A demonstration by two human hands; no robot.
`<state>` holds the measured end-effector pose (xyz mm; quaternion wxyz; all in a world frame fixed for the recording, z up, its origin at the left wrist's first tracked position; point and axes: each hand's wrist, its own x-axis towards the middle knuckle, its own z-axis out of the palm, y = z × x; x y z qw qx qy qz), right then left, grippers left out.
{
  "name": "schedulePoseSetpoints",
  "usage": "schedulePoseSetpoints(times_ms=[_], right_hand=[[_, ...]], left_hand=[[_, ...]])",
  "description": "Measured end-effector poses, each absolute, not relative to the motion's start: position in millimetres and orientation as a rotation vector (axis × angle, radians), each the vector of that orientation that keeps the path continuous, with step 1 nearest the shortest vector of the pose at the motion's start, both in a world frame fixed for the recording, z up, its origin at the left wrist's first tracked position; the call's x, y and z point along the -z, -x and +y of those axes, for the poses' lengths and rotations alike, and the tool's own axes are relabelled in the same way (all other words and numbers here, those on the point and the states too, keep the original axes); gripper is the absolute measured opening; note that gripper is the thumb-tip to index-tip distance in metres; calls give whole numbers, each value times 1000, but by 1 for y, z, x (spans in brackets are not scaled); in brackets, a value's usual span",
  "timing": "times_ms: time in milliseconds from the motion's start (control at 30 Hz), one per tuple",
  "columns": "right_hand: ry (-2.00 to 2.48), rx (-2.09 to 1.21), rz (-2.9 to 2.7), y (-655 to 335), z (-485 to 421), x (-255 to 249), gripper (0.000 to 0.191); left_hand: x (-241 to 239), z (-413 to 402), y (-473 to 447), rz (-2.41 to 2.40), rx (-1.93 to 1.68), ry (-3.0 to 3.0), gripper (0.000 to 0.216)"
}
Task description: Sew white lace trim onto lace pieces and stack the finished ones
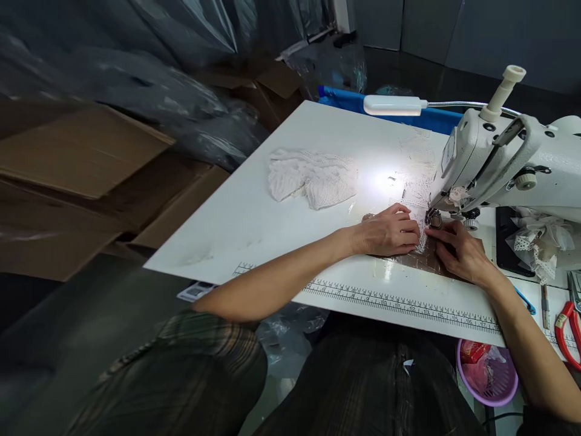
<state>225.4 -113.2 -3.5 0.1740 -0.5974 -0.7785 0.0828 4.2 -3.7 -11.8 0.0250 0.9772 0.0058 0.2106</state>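
Note:
A strip of white lace (416, 189) runs across the table and under the needle area of a white sewing machine (503, 163). My left hand (391, 233) lies over the lace's left edge, its fingers bent and close together, pressing it down. From the other side, my right hand (463, 251) rests on the brown, shiny plate (420, 261), index fingertip touching the lace beside the presser foot (433, 218). Its thumb and index finger are apart. Further left on the table lies a bunched piece of white knitted or lace fabric (318, 175).
A lamp (394, 105) lights the table (254, 236), whose front edge carries a ruler scale (385, 300). At right are lace scraps (542, 242), a pen-like tool (545, 306) and red-handled scissors (565, 330). A purple basket (497, 396) sits below; cardboard boxes (82, 148) stand at left.

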Motion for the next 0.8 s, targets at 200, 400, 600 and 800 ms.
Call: schedulePoseSetpoints(times_ms=[200, 400, 600, 800], right_hand=[[1720, -141, -2214, -221, -118, 11, 40], [1657, -97, -2192, -222, -120, 17, 42], [1579, -35, -2310, -222, -122, 14, 38], [1626, -15, -2332, -220, -122, 11, 37]], left_hand=[[14, -4, -3, -46, -795, -3055, 21], [10, -8, -3, -39, -747, -3079, 26], [6, -10, 0, -45, -539, -3051, 22], [-2, -8, -6, -108, -535, -3060, 20]])
